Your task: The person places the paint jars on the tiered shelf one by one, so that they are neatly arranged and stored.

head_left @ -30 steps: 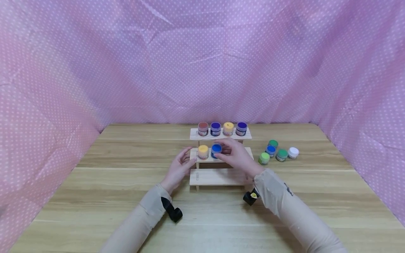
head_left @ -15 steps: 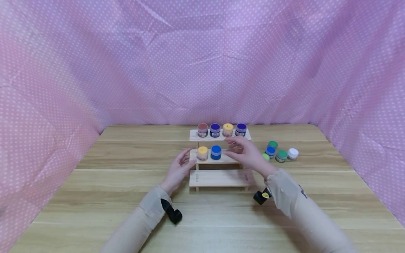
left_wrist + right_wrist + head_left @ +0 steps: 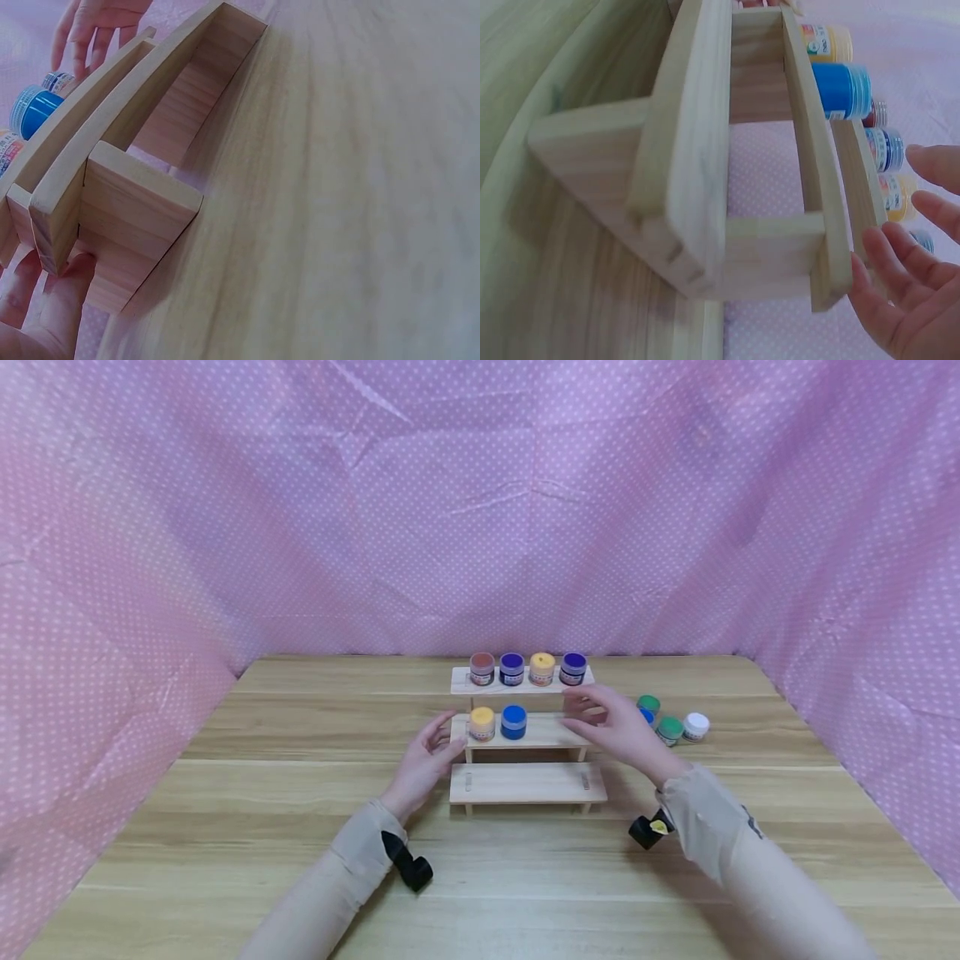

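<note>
At the left end of the three-step wooden stand (image 3: 525,783), the left hand (image 3: 422,764) rests against the wood with its fingers loosely bent, and it grips no jar. Next to it, upright on the middle shelf (image 3: 551,731), is an orange-yellow jar (image 3: 482,725), with a reddish-brown jar (image 3: 482,670) behind it on the top shelf (image 3: 460,678). Further right on the middle shelf stands the blue jar (image 3: 513,723), near the yellow one but apart from it. Behind, the top row continues with a violet jar (image 3: 512,670), a pale yellow jar (image 3: 542,669) and a second violet jar (image 3: 573,669). The right hand (image 3: 618,728) is at the right end of the middle shelf, its fingers spread and released, apart from the blue jar. Beyond it, on the wooden surface (image 3: 750,793), two green jars (image 3: 670,730), a partly hidden blue lid (image 3: 647,716) and, rightmost, a white jar (image 3: 696,727) are grouped.
</note>
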The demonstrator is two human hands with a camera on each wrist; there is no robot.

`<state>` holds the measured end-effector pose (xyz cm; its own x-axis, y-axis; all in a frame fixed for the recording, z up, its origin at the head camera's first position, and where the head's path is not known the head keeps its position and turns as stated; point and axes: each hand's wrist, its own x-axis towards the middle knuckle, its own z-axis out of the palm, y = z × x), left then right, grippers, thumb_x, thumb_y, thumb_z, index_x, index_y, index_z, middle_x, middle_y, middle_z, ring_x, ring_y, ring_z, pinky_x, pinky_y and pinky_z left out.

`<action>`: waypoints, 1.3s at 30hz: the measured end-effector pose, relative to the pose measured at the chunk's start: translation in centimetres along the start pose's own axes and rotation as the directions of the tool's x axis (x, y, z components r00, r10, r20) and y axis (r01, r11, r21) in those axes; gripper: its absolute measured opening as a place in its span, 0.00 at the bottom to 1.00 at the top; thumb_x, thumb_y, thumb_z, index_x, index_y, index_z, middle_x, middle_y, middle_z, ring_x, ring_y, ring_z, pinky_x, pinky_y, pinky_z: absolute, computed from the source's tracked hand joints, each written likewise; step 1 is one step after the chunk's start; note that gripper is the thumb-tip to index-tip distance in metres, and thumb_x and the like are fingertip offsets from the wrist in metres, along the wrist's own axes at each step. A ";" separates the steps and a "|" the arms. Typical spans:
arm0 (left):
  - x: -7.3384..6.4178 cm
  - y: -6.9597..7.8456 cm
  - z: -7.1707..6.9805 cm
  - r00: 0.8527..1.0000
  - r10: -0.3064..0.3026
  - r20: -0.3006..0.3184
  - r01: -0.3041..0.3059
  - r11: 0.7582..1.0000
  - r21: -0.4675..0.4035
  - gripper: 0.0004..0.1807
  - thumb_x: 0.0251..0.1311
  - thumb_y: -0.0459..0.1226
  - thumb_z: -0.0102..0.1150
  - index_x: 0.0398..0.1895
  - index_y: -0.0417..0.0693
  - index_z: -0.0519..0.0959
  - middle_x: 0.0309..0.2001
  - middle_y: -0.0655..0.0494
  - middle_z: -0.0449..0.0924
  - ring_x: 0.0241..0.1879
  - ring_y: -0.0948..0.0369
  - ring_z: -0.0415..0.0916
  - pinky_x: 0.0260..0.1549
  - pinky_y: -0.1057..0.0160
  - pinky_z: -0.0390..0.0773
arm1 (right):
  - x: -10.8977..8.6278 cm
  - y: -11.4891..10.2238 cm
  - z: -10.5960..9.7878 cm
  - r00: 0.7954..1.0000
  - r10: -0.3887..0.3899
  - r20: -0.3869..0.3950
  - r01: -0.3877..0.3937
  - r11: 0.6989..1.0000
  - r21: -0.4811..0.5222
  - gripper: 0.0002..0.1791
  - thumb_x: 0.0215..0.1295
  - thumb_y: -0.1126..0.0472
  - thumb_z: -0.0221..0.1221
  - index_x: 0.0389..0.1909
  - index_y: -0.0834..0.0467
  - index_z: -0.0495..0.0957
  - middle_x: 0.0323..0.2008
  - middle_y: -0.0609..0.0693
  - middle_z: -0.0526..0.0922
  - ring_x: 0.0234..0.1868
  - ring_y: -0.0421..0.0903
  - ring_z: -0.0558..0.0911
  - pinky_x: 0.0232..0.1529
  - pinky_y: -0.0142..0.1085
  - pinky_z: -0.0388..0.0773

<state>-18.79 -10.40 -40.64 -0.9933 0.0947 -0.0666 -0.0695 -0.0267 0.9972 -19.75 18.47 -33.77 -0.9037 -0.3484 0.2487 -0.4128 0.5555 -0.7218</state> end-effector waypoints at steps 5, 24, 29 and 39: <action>0.0 0.0 -0.1 1.000 -0.002 0.005 0.002 1.000 -0.003 0.33 0.63 0.32 0.56 0.70 0.49 0.59 0.58 0.42 0.71 0.40 0.68 0.76 0.26 0.73 0.72 | -0.4 0.6 -0.4 1.000 0.000 0.006 0.000 1.000 0.008 0.22 0.62 0.63 0.61 0.57 0.58 0.73 0.51 0.56 0.78 0.50 0.53 0.79 0.50 0.48 0.78; 0.2 0.1 -0.1 1.000 -0.009 0.002 0.009 1.000 0.009 0.32 0.63 0.32 0.56 0.70 0.50 0.60 0.56 0.43 0.72 0.38 0.68 0.75 0.23 0.73 0.68 | -2.6 3.5 -1.8 0.998 -0.023 -0.063 0.022 1.000 -0.021 0.22 0.62 0.65 0.61 0.57 0.64 0.73 0.50 0.61 0.78 0.44 0.55 0.80 0.45 0.42 0.79; 0.1 0.3 0.0 1.000 -0.013 -0.014 0.014 0.999 0.039 0.32 0.62 0.34 0.57 0.70 0.52 0.61 0.56 0.43 0.72 0.40 0.67 0.76 0.25 0.72 0.70 | -3.1 4.0 -2.1 0.998 0.002 -0.065 -0.003 1.000 -0.022 0.23 0.61 0.65 0.62 0.57 0.65 0.73 0.50 0.62 0.78 0.44 0.53 0.81 0.45 0.43 0.79; 0.0 0.3 0.0 1.000 -0.017 -0.004 0.017 1.000 0.005 0.32 0.63 0.32 0.56 0.70 0.50 0.60 0.56 0.42 0.72 0.40 0.68 0.76 0.25 0.73 0.69 | -4.2 5.1 -3.0 0.998 0.001 -0.064 -0.003 0.999 -0.034 0.24 0.60 0.66 0.62 0.58 0.66 0.72 0.50 0.65 0.77 0.42 0.46 0.80 0.44 0.35 0.79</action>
<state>-18.79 -10.41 -40.39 -0.9924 0.0910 -0.0834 -0.0856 -0.0206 0.9961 -18.43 25.01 -36.55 -0.9094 -0.2990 0.2892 -0.4139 0.5819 -0.7001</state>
